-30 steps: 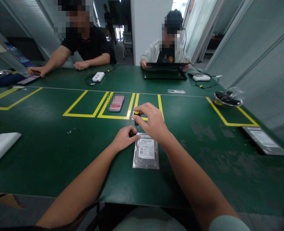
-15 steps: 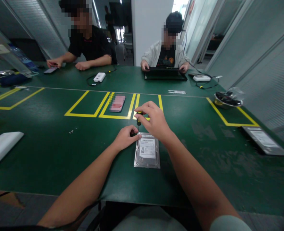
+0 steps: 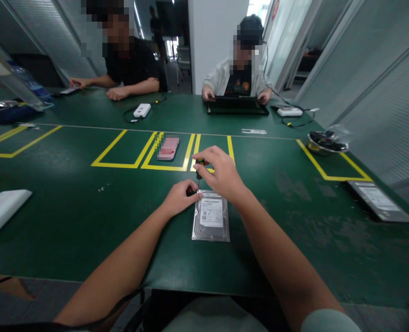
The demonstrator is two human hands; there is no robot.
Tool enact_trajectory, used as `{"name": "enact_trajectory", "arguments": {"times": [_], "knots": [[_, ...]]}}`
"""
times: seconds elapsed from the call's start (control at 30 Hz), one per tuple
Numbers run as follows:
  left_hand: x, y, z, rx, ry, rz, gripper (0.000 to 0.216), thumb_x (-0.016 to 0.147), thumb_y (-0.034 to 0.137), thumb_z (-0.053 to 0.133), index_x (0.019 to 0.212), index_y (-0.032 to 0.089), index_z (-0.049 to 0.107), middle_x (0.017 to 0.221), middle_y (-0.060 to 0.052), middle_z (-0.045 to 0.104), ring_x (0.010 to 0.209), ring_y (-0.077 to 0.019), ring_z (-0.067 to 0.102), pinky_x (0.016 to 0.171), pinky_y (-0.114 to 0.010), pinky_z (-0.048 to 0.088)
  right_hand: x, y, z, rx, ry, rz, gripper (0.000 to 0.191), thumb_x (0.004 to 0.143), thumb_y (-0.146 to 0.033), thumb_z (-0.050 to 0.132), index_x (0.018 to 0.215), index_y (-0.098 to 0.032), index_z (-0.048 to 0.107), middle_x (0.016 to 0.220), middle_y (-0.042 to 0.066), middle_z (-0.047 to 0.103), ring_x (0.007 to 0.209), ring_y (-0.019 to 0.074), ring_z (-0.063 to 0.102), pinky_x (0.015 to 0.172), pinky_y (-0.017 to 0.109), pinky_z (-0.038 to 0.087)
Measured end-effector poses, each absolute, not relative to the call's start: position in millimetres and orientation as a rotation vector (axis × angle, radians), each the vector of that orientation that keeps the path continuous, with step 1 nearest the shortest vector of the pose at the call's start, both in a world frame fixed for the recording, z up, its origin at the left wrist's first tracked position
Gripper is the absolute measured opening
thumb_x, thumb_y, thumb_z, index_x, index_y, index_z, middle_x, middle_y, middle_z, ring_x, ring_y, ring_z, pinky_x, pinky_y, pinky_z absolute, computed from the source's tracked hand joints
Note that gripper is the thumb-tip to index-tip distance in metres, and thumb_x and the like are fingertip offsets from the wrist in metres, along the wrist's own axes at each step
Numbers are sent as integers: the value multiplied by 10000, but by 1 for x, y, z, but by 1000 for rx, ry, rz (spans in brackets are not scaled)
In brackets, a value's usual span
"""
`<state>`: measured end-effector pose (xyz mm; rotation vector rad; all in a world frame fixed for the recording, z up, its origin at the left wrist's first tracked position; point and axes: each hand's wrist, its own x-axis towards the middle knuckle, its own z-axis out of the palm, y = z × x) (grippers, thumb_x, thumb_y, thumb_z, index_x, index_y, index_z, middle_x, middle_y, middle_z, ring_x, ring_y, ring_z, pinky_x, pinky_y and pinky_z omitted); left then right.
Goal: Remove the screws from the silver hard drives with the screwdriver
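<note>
A silver hard drive with a white label lies flat on the green table in front of me. My left hand is closed at its far left corner, the thumb over the top edge and the fingers curled beside it. Pinched between the fingertips of my right hand is a small black and yellow screwdriver. It stands upright, its thin shaft pointing down at that same corner. Whether the tip sits in a screw is too small to tell.
Several tiny screw-like bits lie to the left. A second hard drive and a metal bowl of dark items are at the right. A pink phone lies within yellow tape. Two people sit opposite, one holding a dark panel.
My hands, the screwdriver and the hard drive keep almost the same places, with a slight shift of the view. The hand of the person at the far left has moved with the phone.
</note>
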<state>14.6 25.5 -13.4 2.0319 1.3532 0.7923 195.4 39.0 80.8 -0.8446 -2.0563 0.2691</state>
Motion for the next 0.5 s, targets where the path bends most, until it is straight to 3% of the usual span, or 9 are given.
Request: {"name": "enact_trajectory", "arguments": {"times": [0.27,0.5], "knots": [[15,24,-12,1997,1342,792,307,783,400,690,959,179,568,889,-26,646,791,-175,586,728,-304,466,203,35,92,-896,-2015,131,374,882,-210,572,1255,-203,542,1105,74,652,933,201,592,845,359,472],[14,22,-15,2155,1320,686,490,802,542,662,1127,187,574,1026,-67,656,945,-236,578,825,-365,459,246,30,116,-1282,-1924,-118,140,819,-189,653,951,-171,613,934,73,637,831,208,575,780,351,443]]}}
